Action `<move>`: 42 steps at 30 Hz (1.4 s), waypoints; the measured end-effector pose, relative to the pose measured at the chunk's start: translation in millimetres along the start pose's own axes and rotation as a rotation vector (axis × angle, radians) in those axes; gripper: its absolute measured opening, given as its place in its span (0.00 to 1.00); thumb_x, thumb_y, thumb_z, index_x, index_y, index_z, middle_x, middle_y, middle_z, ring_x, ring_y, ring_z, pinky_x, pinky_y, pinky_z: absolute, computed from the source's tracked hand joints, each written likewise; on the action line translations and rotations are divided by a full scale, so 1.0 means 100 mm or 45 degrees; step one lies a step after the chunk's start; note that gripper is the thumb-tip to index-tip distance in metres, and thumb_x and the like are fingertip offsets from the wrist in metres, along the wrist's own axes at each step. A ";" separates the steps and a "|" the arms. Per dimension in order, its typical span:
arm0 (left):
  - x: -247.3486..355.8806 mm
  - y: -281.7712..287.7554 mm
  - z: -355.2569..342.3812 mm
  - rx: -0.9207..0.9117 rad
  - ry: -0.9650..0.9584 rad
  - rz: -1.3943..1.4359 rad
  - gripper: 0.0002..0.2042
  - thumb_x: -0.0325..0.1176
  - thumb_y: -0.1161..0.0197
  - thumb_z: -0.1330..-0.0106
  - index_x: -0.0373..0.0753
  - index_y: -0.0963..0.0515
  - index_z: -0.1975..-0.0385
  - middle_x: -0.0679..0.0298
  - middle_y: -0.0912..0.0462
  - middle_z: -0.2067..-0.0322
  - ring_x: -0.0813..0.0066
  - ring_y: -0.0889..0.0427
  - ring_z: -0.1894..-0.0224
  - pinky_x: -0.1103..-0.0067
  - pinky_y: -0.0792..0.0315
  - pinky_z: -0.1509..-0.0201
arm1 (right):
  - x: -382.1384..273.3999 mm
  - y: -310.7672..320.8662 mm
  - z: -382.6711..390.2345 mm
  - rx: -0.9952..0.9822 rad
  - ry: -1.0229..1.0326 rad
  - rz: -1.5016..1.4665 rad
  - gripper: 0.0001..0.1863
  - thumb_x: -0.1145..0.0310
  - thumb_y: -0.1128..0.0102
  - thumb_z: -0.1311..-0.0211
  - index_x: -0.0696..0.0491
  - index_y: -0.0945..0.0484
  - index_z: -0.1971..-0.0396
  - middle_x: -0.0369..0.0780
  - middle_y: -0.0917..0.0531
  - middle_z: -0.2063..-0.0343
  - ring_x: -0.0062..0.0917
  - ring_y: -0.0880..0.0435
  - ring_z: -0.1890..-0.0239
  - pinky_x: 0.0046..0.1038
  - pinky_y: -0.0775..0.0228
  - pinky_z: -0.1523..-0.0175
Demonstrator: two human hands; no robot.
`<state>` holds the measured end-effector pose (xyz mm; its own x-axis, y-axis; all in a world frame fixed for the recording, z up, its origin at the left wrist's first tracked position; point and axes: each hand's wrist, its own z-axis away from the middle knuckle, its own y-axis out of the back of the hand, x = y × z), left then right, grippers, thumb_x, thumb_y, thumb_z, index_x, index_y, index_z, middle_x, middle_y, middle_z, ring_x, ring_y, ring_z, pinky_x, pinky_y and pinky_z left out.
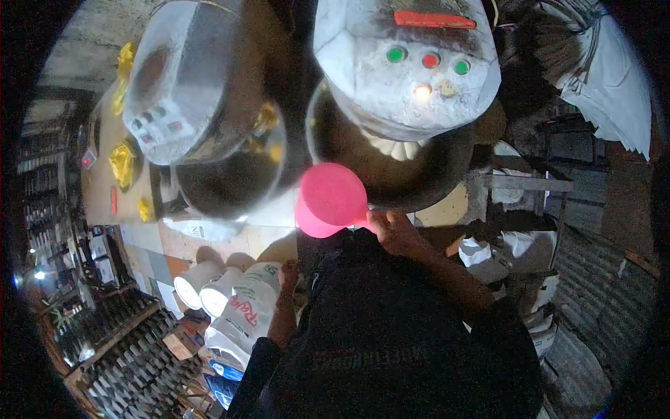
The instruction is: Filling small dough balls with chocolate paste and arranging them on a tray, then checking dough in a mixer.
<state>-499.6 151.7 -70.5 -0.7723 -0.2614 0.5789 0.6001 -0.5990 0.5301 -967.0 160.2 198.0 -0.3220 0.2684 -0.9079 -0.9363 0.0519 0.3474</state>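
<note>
My right hand (399, 234) is closed around the short handle of a pink plastic dipper (331, 199). The dipper is raised at the near rim of a large round metal mixer bowl (447, 171). Its outside faces up, and what it may contain is hidden. Over that bowl sits a white mixer head (412, 87) with green and red buttons and a glowing lamp. Something pale and ribbed (394, 146) shows under the head, partly in shadow. My left hand (289, 274) hangs low beside a white printed plastic sack (244, 307), its fingers too unclear to read.
A second mixer (171, 77) with its own bowl (230, 188) stands to the left. White buckets (188, 290) and a cardboard box (187, 339) are on the floor at left. Racks of stacked pans (132, 363) lie beyond. Shelving (523, 183) stands at right, with white sacks (614, 77) behind.
</note>
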 end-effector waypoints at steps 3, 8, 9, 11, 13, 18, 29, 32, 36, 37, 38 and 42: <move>0.51 0.06 -0.01 -0.051 0.366 0.290 0.14 0.46 0.44 0.38 0.44 0.21 0.61 0.60 0.18 0.64 0.59 0.19 0.60 0.68 0.27 0.56 | 0.22 -0.07 -0.04 -0.025 -0.304 -0.056 0.23 0.55 0.54 0.36 0.63 0.23 0.66 0.54 0.20 0.75 0.41 0.18 0.69 0.38 0.31 0.63; 0.03 0.07 0.03 0.075 -0.314 -0.716 0.14 0.46 0.45 0.37 0.43 0.21 0.64 0.59 0.18 0.66 0.58 0.20 0.62 0.67 0.27 0.57 | 0.18 -0.07 -0.04 -0.112 -0.273 -0.094 0.24 0.54 0.54 0.34 0.63 0.22 0.66 0.51 0.19 0.76 0.35 0.19 0.71 0.37 0.32 0.65; -0.02 0.07 0.04 0.074 -0.309 -0.719 0.14 0.46 0.45 0.37 0.43 0.21 0.64 0.59 0.18 0.66 0.58 0.20 0.62 0.67 0.27 0.57 | 0.28 -0.11 -0.06 -0.116 -0.275 -0.098 0.24 0.54 0.54 0.34 0.63 0.22 0.66 0.51 0.19 0.76 0.35 0.19 0.71 0.37 0.32 0.65; 0.01 0.07 0.02 0.123 -0.357 -0.487 0.15 0.46 0.48 0.36 0.42 0.21 0.64 0.61 0.18 0.66 0.62 0.19 0.66 0.68 0.27 0.62 | 0.55 -0.21 -0.12 -0.115 0.016 -0.008 0.23 0.54 0.55 0.34 0.62 0.22 0.68 0.49 0.20 0.78 0.31 0.21 0.73 0.37 0.33 0.66; 0.06 0.07 0.02 0.047 -0.251 -0.243 0.15 0.45 0.47 0.36 0.42 0.21 0.63 0.62 0.18 0.66 0.65 0.19 0.66 0.70 0.26 0.64 | 0.59 -0.28 -0.10 -0.009 0.140 0.024 0.22 0.56 0.56 0.33 0.61 0.22 0.68 0.50 0.21 0.79 0.33 0.21 0.73 0.38 0.34 0.68; 0.29 0.01 0.04 -0.061 0.198 0.386 0.14 0.43 0.44 0.37 0.41 0.21 0.61 0.66 0.19 0.67 0.73 0.19 0.69 0.75 0.25 0.69 | 0.35 -0.11 -0.18 -0.222 -0.391 -0.188 0.20 0.59 0.58 0.31 0.59 0.22 0.70 0.52 0.22 0.79 0.42 0.22 0.76 0.41 0.36 0.70; 0.14 0.01 0.10 0.007 0.167 -0.160 0.19 0.48 0.44 0.37 0.40 0.22 0.56 0.62 0.17 0.65 0.72 0.18 0.66 0.74 0.26 0.62 | 0.52 -0.22 -0.12 -0.056 0.395 0.335 0.15 0.69 0.63 0.33 0.60 0.28 0.58 0.54 0.25 0.80 0.48 0.22 0.75 0.45 0.32 0.69; -0.16 -0.04 0.10 0.068 0.308 0.156 0.18 0.48 0.44 0.37 0.41 0.22 0.56 0.62 0.16 0.67 0.71 0.18 0.68 0.74 0.26 0.65 | 0.28 -0.16 -0.16 -0.201 0.025 -0.101 0.14 0.69 0.63 0.34 0.61 0.29 0.59 0.54 0.24 0.79 0.48 0.22 0.75 0.45 0.32 0.69; 0.00 -0.06 0.07 -0.040 0.285 0.367 0.18 0.48 0.42 0.38 0.41 0.21 0.58 0.62 0.16 0.69 0.72 0.18 0.70 0.74 0.26 0.67 | 0.71 -0.33 -0.13 0.002 0.435 0.001 0.15 0.68 0.62 0.34 0.61 0.29 0.58 0.53 0.24 0.78 0.48 0.22 0.74 0.45 0.31 0.69; -0.11 -0.04 0.16 0.006 0.282 0.538 0.17 0.47 0.41 0.39 0.40 0.21 0.60 0.63 0.16 0.69 0.75 0.19 0.71 0.75 0.26 0.68 | 0.49 -0.24 -0.13 -0.090 0.354 0.054 0.15 0.68 0.61 0.34 0.61 0.29 0.57 0.53 0.23 0.78 0.48 0.22 0.74 0.45 0.32 0.69; -0.11 -0.03 0.19 0.030 0.265 0.706 0.17 0.47 0.39 0.40 0.40 0.20 0.62 0.63 0.17 0.70 0.77 0.20 0.72 0.77 0.27 0.69 | 0.34 -0.17 -0.13 -0.165 0.260 0.120 0.15 0.67 0.61 0.34 0.60 0.29 0.57 0.53 0.23 0.77 0.48 0.22 0.74 0.45 0.32 0.69; 0.29 -0.07 0.26 0.106 -0.127 0.199 0.16 0.47 0.36 0.43 0.40 0.20 0.67 0.64 0.18 0.73 0.80 0.22 0.76 0.79 0.29 0.72 | 0.29 -0.13 -0.10 -0.263 -0.317 -0.230 0.14 0.67 0.58 0.36 0.59 0.29 0.57 0.52 0.23 0.77 0.48 0.22 0.74 0.45 0.32 0.70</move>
<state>-520.3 167.7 -41.6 -0.6464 -0.2678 0.7144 0.7295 -0.4912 0.4759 -965.2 157.6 164.4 -0.1287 0.4998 -0.8565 -0.9917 -0.0687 0.1090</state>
